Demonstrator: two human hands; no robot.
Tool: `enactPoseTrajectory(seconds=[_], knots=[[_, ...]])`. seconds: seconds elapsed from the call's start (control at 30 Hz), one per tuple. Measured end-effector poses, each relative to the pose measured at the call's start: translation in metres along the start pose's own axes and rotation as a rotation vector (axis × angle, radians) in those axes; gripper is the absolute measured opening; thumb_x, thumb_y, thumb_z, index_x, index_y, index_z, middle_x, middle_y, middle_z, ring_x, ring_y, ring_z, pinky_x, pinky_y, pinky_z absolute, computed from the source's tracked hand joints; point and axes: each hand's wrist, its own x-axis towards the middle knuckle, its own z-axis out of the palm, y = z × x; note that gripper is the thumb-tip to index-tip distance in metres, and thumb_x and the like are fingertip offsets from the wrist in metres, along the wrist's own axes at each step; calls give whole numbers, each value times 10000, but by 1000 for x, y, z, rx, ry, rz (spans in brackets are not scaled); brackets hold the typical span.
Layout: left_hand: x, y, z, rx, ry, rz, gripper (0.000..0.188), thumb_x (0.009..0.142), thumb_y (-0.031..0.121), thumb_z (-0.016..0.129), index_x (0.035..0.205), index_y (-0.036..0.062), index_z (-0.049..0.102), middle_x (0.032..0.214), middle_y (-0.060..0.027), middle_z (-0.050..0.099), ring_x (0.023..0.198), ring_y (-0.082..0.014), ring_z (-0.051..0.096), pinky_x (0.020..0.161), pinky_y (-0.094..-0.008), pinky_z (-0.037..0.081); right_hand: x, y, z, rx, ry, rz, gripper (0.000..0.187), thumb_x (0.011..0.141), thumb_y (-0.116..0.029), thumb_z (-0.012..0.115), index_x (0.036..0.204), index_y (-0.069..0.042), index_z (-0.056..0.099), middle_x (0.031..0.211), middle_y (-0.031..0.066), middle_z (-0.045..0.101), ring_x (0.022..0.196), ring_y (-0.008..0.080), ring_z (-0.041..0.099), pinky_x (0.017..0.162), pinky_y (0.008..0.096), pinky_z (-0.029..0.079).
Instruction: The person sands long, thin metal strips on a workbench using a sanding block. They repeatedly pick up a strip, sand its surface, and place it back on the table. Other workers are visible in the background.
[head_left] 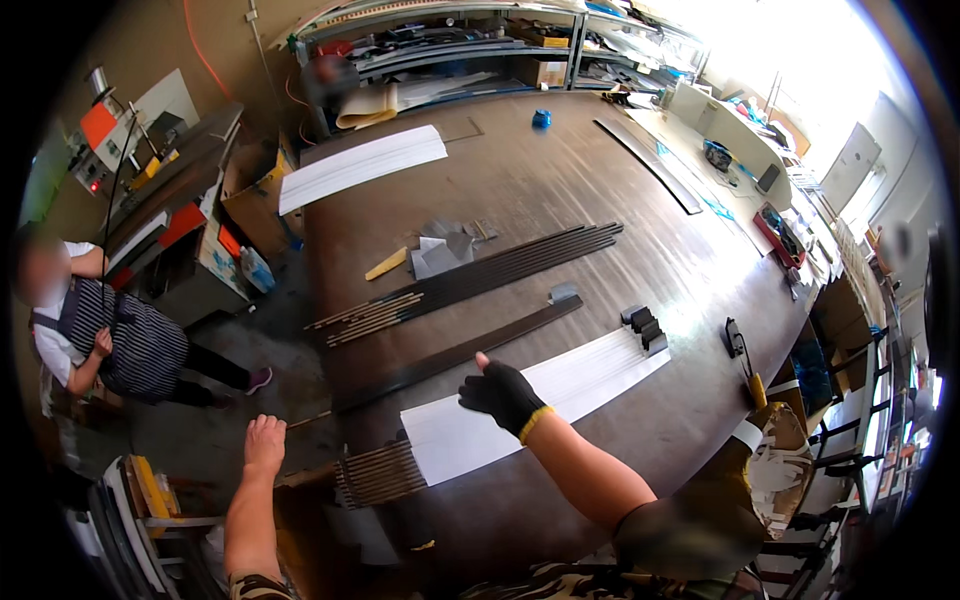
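Note:
My bare left hand [264, 444] is beyond the table's left edge, its fingers closed on the end of a thin light-brown rod [308, 420]. That rod runs right to a long dark flat strip [455, 358] lying on the table. My right hand [505, 400], in a black glove with a yellow cuff and a bare thumb tip, hovers at the left part of a long white sheet [590, 385], beside the strip. Its thumb stands apart from the fingers, and I see nothing in it. Under the sheet's left end, several thin rods [385, 475] stick out.
Farther back lie a bundle of dark rods [510, 262], grey scraps [440, 254] and another white sheet [365, 168]. Black blocks [645, 328] rest on the near sheet's right end. A person in a striped apron [140, 335] stands left of the brown table [560, 170].

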Motion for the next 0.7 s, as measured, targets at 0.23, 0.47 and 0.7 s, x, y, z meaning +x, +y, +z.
enactPoseTrajectory(seconds=[0.23,0.47,0.7], knots=[[-20,87,-33,-399,558,-534,280,783,155,750,1023,73,632,958,-97,607,951,-284,576,809,-410,462,-113,19,-145,328,-189,-120,167,989,-282,481,981,-115,466,855,113,566,760,286,580,695,436,519],[-136,206,15,-1752,41,-1270,263,927,363,665,904,107,608,743,12,614,622,-71,537,474,-220,404,-142,61,-155,382,-197,-78,214,997,-304,457,866,-135,459,761,81,507,668,251,515,600,378,439],[-129,201,4,-1970,97,-1194,211,942,277,648,908,69,639,756,-12,635,606,-72,533,456,-214,381,-92,60,-129,182,-54,17,287,966,-363,546,829,-132,444,689,71,474,581,257,483,559,391,431]])
